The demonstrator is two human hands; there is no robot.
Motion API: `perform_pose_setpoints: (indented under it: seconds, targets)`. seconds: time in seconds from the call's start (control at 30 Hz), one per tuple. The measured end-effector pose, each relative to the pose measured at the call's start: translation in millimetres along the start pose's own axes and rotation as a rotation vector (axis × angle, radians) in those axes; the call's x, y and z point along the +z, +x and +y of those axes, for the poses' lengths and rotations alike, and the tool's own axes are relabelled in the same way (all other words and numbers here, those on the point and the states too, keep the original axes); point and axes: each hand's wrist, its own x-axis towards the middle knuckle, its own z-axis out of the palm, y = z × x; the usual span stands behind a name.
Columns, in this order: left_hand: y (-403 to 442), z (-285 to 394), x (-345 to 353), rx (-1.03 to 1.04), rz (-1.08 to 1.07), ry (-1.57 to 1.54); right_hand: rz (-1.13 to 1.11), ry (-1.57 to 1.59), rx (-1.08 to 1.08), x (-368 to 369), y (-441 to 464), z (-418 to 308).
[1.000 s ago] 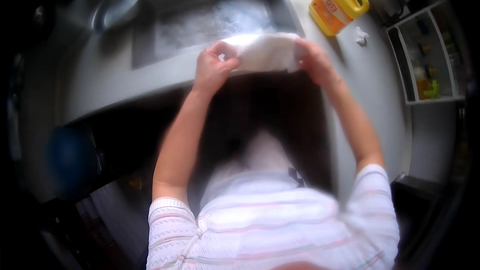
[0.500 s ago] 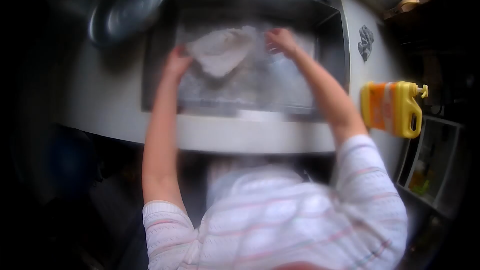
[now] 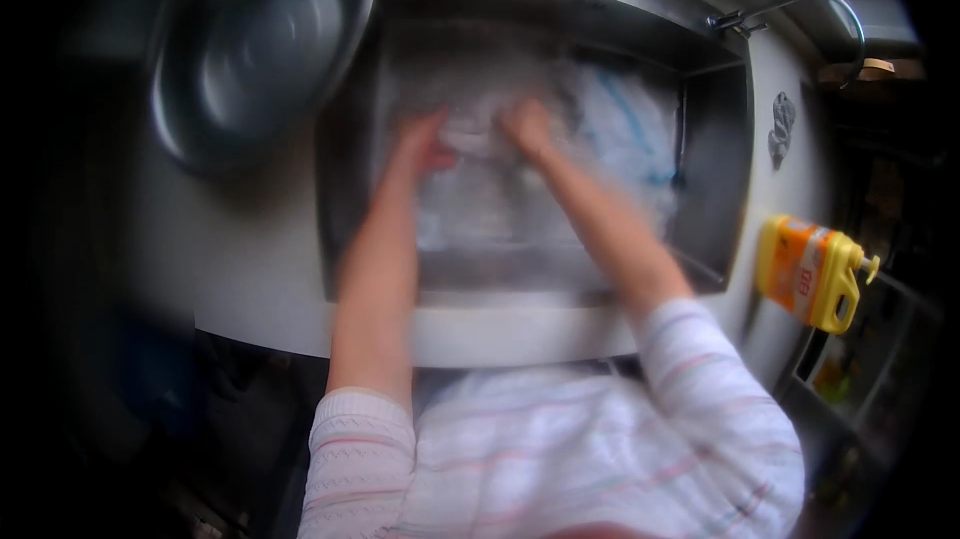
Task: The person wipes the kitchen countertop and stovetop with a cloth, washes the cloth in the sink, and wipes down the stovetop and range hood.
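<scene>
Both hands are down in a steel sink (image 3: 735,189), blurred by motion. A white cloth (image 3: 470,129) lies bunched between them, its edges smeared. At the cloth's left side my left hand (image 3: 422,144) has its fingers curled on it. My right hand (image 3: 525,127) is closed on the cloth's right side, its fingertips partly hidden. A second white cloth (image 3: 625,124) with blue stripes lies in the right part of the sink, beyond my right hand.
A large metal basin (image 3: 265,59) stands on the counter at the sink's left. Right of the sink are a tap (image 3: 735,21), a crumpled grey rag (image 3: 782,129) and a yellow pump jug (image 3: 815,274). The pale counter edge (image 3: 500,334) runs along the front.
The white cloth, spread and raised before, is now lower and bunched. My hands have come closer together around it. The view has shifted, and the blue-striped cloth shows more clearly.
</scene>
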Motion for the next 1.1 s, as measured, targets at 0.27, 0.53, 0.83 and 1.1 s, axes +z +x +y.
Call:
perform_pose_setpoints:
  seconds: [0.27, 0.53, 0.83, 1.1]
  targets:
    - [22.3, -25.2, 7.5, 0.173, -0.189, -0.577, 0.180, 0.183, -0.680, 7.1, -59.1, -111.5]
    - [1.3, 6.5, -0.6, 0.151, -0.108, -0.725, 0.284, -0.042, 0.115, -24.0, 52.3, -8.3]
    - [3.0, -0.8, 8.2, 0.020, -0.178, -0.609, -0.001, 0.109, -0.652, 13.4, -67.4, -122.9]
    - [23.0, -5.8, -13.5, 0.241, 0.022, -0.619, 0.208, -0.051, 0.035, -36.9, 54.2, 0.5]
